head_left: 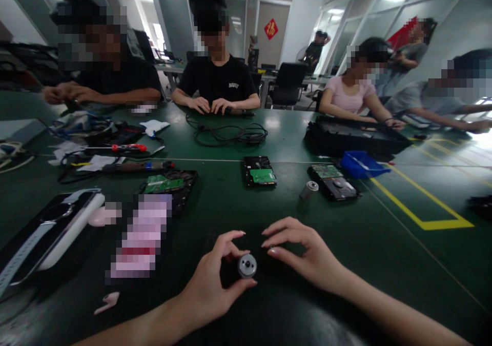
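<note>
My left hand (215,274) grips a small round motor (247,266), its thumb below and fingers behind and above it. The motor's grey end face, with a dark centre and small holes, points toward me. Just to the right, my right hand (303,248) has its thumb and fingertips drawn close in a pinch. Something tiny may sit between them, but I cannot make it out. Beyond the right hand, a silver cylinder like the motor (309,189) stands on the green table (215,202).
Hard drives with green circuit boards (260,171) lie ahead, one beside a blue scoop-like tray (363,164). To the left are an electric screwdriver (134,167), a red-handled screwdriver (128,147), a watch (57,212) and an earbud (108,302). Several people sit across, near a coiled black cable (230,134).
</note>
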Available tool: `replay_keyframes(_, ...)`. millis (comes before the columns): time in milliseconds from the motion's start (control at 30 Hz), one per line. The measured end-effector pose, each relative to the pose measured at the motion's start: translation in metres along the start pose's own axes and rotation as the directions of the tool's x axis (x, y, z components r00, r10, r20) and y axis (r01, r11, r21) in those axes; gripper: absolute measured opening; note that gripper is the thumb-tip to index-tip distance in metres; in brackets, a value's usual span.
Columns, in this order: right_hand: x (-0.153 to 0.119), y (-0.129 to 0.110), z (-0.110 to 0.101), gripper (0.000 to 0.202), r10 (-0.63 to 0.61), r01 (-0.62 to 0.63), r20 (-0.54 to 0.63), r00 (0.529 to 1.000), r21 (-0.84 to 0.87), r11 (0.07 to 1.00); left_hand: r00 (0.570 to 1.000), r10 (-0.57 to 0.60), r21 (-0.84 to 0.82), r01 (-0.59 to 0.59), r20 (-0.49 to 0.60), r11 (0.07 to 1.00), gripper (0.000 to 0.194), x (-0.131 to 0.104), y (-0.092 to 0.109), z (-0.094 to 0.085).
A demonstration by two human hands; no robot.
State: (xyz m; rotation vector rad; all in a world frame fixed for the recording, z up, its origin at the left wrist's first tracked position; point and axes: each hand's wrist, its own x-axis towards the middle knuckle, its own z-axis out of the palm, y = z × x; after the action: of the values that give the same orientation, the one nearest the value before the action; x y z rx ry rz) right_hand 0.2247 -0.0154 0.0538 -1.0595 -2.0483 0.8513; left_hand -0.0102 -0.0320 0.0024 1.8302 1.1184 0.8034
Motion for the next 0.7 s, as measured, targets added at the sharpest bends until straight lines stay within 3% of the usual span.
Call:
replay_keyframes(167,-0.027,0.042,-0.038,0.017,0.113,-0.093,0.047,0.992,-0.318,0.944,0.999,0.033,0.000,-0.033,0.023,0.999,0.067,0.001,-0.006,0.000)
replay_keyframes(367,-0.043,0.065,-0.037,0.031,0.175,-0.140,0.059,0.983,-0.384,0.913,0.999,0.039,0.006,-0.039,0.015,0.999,0.061,0.001,-0.001,0.000)
replay_keyframes(533,-0.035,0.053,-0.030,0.011,0.147,-0.149,-0.029,0.989,-0.271,0.951,0.999,0.026,0.007,-0.027,0.022,1.000,0.060,0.000,-0.002,-0.001)
replay_keyframes(633,-0.022,0.030,-0.017,0.012,0.116,-0.124,-0.076,0.990,-0.111,0.986,0.999,0.031,0.007,-0.031,0.032,0.999,0.060,0.000,-0.003,-0.001)
replay_keyframes(700,-0.011,0.012,-0.004,0.013,0.061,-0.062,-0.048,0.997,-0.031,0.998,0.999,0.040,0.020,-0.041,0.027,0.999,0.062,0.001,-0.003,-0.001)
